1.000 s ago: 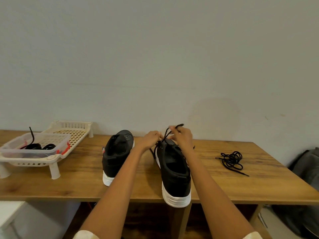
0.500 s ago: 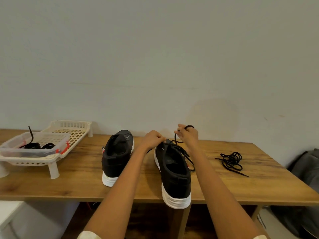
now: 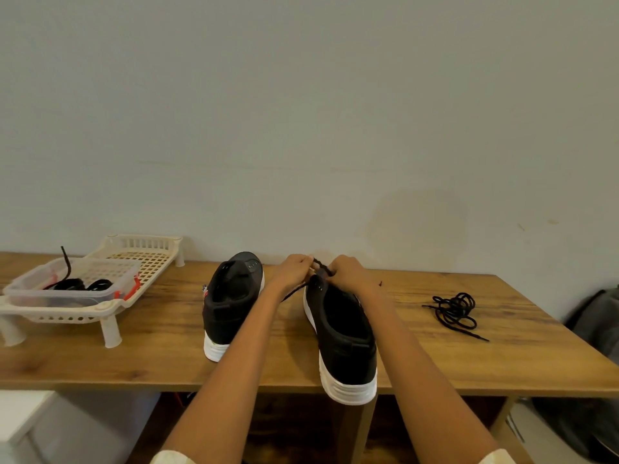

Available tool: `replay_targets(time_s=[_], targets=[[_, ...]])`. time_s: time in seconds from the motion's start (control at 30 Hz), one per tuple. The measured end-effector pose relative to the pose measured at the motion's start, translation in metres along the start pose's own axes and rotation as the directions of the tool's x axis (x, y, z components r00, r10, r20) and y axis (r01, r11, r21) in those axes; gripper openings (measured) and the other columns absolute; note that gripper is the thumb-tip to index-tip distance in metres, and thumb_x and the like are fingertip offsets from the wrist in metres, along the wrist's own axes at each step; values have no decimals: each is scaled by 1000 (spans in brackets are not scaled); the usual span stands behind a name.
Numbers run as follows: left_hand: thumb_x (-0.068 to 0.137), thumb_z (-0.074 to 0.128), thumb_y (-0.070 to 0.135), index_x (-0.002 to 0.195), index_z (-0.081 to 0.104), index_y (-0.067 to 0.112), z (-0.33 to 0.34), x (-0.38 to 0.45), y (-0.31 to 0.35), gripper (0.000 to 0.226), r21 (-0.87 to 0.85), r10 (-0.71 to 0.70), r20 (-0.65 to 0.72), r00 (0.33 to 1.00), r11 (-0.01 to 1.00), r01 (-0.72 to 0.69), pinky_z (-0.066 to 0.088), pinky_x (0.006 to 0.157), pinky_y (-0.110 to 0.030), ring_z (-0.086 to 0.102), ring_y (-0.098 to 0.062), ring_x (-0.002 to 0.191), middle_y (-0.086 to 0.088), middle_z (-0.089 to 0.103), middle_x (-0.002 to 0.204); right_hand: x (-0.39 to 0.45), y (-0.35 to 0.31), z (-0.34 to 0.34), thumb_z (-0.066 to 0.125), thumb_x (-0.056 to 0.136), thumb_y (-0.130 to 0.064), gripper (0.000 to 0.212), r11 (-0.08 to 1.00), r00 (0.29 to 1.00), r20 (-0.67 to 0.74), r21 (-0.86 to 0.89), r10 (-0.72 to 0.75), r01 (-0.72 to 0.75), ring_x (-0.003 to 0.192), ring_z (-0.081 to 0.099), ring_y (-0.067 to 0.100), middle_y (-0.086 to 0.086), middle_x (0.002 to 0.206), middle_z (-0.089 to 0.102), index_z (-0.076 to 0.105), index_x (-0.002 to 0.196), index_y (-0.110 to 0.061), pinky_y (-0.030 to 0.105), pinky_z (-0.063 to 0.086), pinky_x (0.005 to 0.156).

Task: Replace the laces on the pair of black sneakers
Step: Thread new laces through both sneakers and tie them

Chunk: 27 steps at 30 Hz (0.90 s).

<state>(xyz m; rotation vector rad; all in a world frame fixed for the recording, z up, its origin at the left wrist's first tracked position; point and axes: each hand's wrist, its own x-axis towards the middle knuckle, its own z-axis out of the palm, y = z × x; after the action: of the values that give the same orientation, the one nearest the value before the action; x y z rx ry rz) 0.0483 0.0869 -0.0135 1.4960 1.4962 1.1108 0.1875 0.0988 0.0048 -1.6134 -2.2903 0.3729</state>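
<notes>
Two black sneakers with white soles stand heel-first toward me on the wooden table (image 3: 140, 356). The left sneaker (image 3: 231, 296) has no hands on it. Over the toe end of the right sneaker (image 3: 345, 336), my left hand (image 3: 292, 271) and my right hand (image 3: 348, 272) meet, both pinching a black lace (image 3: 320, 265) between them. A strand of that lace trails down past my left wrist. The eyelets under my hands are hidden.
A loose bundle of black lace (image 3: 455, 311) lies on the table to the right. At the left, a cream rack (image 3: 110, 306) carries a clear tub (image 3: 72, 286) with black laces inside. A grey bag (image 3: 596, 323) sits beyond the right edge.
My right hand came down and left from its raised position, closing in on my left hand above the shoe's front. The lace loop it held up is now drawn short between both hands.
</notes>
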Motion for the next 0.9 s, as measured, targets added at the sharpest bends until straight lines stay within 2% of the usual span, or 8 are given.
replay_targets(time_s=[0.17,0.27,0.33,0.4,0.6,0.73,0.8,0.9], targets=[[103,36,24,75,64,12,-2,-1,0,41,-100,-45,28,999,994,47,41,57,-20,50,-13,61,-5,56,69,2,10,-3,58,92,-17,19,838,899,-354,545,259,-27,67,58,20,9,73,64,70,89,-3,32,48,67],[102,38,25,83,66,7,-4,-3,0,38,-90,-44,41,998,995,48,40,55,-17,48,-12,62,-6,56,72,5,18,-18,51,95,-4,12,315,818,-249,945,519,87,64,57,18,8,76,60,62,95,1,29,51,60],[102,39,29,84,68,9,-4,-3,-1,40,-65,-28,33,999,997,30,42,60,-19,50,-13,67,-6,57,75,4,24,-33,45,95,2,14,-138,795,-105,963,597,231,68,57,20,10,79,57,55,86,-1,30,51,61],[102,39,31,79,70,12,-4,-4,-2,43,-45,-26,28,999,999,27,44,68,-23,52,-16,75,-5,61,83,2,32,-41,38,95,4,20,-296,779,-53,907,625,299,66,55,22,12,79,57,50,82,-3,32,52,63],[94,53,26,78,71,7,2,-11,11,31,150,-16,140,990,989,-5,35,66,-23,46,-14,68,-7,58,76,2,50,-7,39,100,-7,13,189,765,-111,982,634,-15,62,51,19,10,82,56,49,104,0,29,43,54],[87,53,21,60,43,14,16,-7,17,30,378,-68,170,983,926,-1,28,58,-27,35,-16,59,-2,36,62,-4,63,-9,42,96,-5,31,818,863,-161,438,480,-373,103,53,32,20,125,52,47,125,2,38,43,75],[85,49,13,57,34,14,22,-4,19,32,440,-71,149,986,898,-2,23,54,-28,28,-16,54,-1,29,58,-9,58,-14,42,93,-5,32,911,908,-112,140,403,-388,111,48,34,21,133,41,47,124,1,37,43,78],[85,49,7,61,46,12,25,-1,21,25,454,-56,89,994,891,9,31,55,-27,38,-21,57,-6,42,64,-11,48,-23,52,90,-7,39,956,948,-147,130,281,-263,115,48,29,15,133,40,48,128,-7,35,46,86]])
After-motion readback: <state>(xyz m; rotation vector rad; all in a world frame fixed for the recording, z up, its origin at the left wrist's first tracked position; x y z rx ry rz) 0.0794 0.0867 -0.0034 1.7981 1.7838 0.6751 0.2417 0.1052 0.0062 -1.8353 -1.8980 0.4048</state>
